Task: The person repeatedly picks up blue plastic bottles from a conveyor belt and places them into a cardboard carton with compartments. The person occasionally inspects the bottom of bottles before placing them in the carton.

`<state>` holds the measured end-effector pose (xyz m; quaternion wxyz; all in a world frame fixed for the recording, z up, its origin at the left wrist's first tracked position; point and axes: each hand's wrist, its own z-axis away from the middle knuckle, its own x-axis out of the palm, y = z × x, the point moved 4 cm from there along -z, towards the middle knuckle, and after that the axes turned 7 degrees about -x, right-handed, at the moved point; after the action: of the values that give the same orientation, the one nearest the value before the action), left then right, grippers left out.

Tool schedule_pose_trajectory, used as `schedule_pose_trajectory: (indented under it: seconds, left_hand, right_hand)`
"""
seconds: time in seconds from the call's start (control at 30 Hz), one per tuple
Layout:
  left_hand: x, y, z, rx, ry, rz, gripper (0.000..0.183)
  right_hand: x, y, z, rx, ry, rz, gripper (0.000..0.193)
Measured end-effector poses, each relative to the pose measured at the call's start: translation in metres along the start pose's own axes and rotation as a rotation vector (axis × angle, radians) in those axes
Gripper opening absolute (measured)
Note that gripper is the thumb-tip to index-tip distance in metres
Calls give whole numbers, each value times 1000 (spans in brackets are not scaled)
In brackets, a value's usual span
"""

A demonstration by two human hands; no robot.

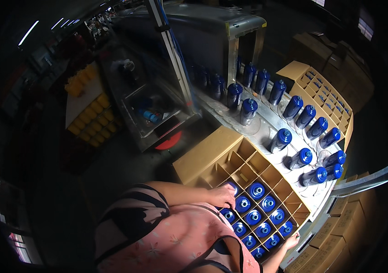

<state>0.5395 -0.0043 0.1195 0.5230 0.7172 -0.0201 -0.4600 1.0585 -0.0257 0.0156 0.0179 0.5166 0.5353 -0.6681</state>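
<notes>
An open cardboard box [205, 154] with a grid of dividers stands right in front of me. Several blue glass bottles [257, 190] sit upright in its near cells, necks up; cells toward the far side hold no bottles. My left hand [223, 196] reaches over the left side, its fingers closed round the top of a bottle [234, 187] that it partly hides. At the box's near right corner is my right hand [290, 241], fingers closed on the cardboard edge.
Beyond the box runs a pale conveyor table [266, 132] carrying several upright blue bottles [249, 109]. Behind it stands another divided carton [323, 93]. Stacked cartons [335, 227] are at lower right, a red stool [169, 140] at left, and a metal post [171, 50] rises beside the conveyor.
</notes>
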Motion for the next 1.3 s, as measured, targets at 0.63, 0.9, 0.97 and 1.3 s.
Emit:
schedule_pose_trajectory:
  seconds: [0.63, 0.9, 0.97, 1.3]
  left_hand:
    - [-52, -56, 37, -373, 240, -236, 42]
    - [-47, -73, 26, -332, 275, -238, 41]
    - [-48, -77, 30, -387, 253, -233, 40]
    - [-45, -77, 36, -415, 279, -230, 41]
  right_hand:
    - [51, -36, 26, 99, -26, -179, 19]
    - [68, -49, 20, 172, -37, -191, 20]
    - [63, -53, 25, 163, -19, -212, 20]
    - [56, -57, 33, 155, -21, -256, 20]
